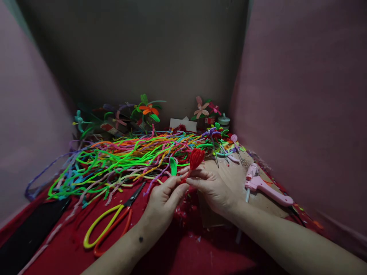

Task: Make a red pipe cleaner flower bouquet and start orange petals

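Observation:
A red pipe-cleaner petal (196, 158) stands upright between my hands, its narrow lower end pinched by the fingers. My left hand (164, 200) is closed with thumb and forefinger together at that lower end. From the other side my right hand (213, 188) also pinches the petal near its base. Just behind my left fingertips is a green looped pipe-cleaner leaf (173, 166); I cannot tell whether it is held or lies on the pile. To the left of my left hand, scissors (126, 206) with one yellow and one orange handle lie on the red cloth (177, 248).
A heap of coloured pipe cleaners (123, 160) spreads behind the hands. A pink glue gun (266, 187) rests on a cardboard sheet (232, 179) at right. Finished flowers (149, 109) stand at the back wall. A black flat object (34, 233) lies at left. Pink walls flank both sides.

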`<state>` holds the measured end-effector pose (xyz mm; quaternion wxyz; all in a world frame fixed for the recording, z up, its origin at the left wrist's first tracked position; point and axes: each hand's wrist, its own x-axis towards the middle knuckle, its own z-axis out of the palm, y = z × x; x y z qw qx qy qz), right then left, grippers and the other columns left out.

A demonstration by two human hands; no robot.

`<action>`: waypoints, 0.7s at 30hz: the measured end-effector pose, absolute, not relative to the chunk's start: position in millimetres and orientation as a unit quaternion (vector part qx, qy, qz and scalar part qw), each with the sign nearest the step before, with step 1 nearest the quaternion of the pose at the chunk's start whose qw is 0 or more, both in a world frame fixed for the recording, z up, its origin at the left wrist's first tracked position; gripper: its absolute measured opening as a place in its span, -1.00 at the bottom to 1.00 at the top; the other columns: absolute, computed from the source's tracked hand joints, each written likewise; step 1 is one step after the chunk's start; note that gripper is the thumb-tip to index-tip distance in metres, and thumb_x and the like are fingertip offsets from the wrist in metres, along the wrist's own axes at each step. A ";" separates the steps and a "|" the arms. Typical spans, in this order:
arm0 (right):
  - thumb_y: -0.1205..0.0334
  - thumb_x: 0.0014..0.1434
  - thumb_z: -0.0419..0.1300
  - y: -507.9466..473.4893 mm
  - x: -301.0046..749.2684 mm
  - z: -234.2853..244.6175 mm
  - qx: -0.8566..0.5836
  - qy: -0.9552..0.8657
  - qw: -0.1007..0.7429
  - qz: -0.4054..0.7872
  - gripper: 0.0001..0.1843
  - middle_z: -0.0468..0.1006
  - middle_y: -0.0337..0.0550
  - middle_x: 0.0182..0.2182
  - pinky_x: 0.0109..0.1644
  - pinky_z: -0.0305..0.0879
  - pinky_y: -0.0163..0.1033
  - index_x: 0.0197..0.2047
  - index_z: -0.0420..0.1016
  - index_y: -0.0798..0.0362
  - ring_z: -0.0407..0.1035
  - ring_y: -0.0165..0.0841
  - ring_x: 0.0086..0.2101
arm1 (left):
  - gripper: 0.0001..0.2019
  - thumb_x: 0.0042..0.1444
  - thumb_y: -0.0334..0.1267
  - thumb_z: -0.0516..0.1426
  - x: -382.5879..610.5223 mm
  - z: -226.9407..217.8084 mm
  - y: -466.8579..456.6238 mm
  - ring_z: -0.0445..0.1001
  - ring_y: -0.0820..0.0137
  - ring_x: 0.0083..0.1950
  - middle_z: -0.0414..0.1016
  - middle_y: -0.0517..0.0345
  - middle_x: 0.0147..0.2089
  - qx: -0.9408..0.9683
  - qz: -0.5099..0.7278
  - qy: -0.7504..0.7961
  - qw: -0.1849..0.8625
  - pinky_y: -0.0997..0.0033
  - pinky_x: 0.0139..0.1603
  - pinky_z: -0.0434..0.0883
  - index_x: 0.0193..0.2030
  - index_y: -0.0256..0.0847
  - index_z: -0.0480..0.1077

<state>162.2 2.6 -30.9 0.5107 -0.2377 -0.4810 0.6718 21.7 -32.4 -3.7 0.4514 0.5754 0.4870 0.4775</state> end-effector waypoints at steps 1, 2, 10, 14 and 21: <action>0.27 -0.02 0.32 2.1 161.9 -30.9 -0.238 -0.480 0.514 0.670 -0.88 0.51 -0.22 -0.29 0.06 0.16 -0.18 -0.33 0.59 -0.01 0.36 -0.36 -0.20 | -0.81 0.01 -0.19 0.16 21.5 -4.8 -32.6 0.08 0.54 -0.59 0.18 0.32 -0.63 0.587 0.473 0.488 0.440 0.55 -0.60 0.08 -0.54 -0.20 0.37; 0.27 -0.02 0.33 1.6 161.6 -30.5 -0.239 -0.478 0.516 0.670 -0.88 0.51 -0.23 -0.30 0.05 0.16 -0.18 -0.33 0.58 -0.01 0.35 -0.36 -0.20 | -0.80 0.04 -0.19 0.14 21.0 -6.1 -32.8 0.07 0.54 -0.59 0.17 0.32 -0.63 0.602 0.466 0.487 0.428 0.55 -0.59 0.08 -0.55 -0.20 0.34; 0.26 -0.01 0.32 -0.4 161.5 -30.5 -0.242 -0.474 0.511 0.675 -0.89 0.51 -0.21 -0.28 0.05 0.17 -0.18 -0.33 0.59 0.00 0.36 -0.35 -0.18 | -0.76 0.14 -0.18 0.04 18.5 -14.9 -33.3 0.05 0.54 -0.58 0.10 0.34 -0.61 0.634 0.441 0.491 0.403 0.52 -0.56 0.06 -0.51 -0.19 0.26; 0.24 -0.03 0.33 -1.0 161.8 -30.9 -0.253 -0.476 0.509 0.670 -0.92 0.51 -0.22 -0.31 0.03 0.18 -0.18 -0.38 0.58 0.00 0.35 -0.35 -0.20 | -0.76 0.14 -0.16 0.03 18.3 -13.9 -34.7 0.04 0.54 -0.57 0.09 0.34 -0.61 0.630 0.435 0.490 0.416 0.52 -0.56 0.06 -0.50 -0.19 0.26; 0.26 -0.06 0.34 -1.4 160.3 -29.8 -0.246 -0.467 0.514 0.676 -0.91 0.52 -0.22 -0.33 0.04 0.19 -0.19 -0.39 0.59 0.02 0.35 -0.35 -0.21 | -0.75 0.14 -0.15 0.02 21.2 -11.7 -34.9 0.02 0.54 -0.59 0.06 0.35 -0.62 0.634 0.427 0.494 0.415 0.53 -0.59 0.04 -0.51 -0.18 0.24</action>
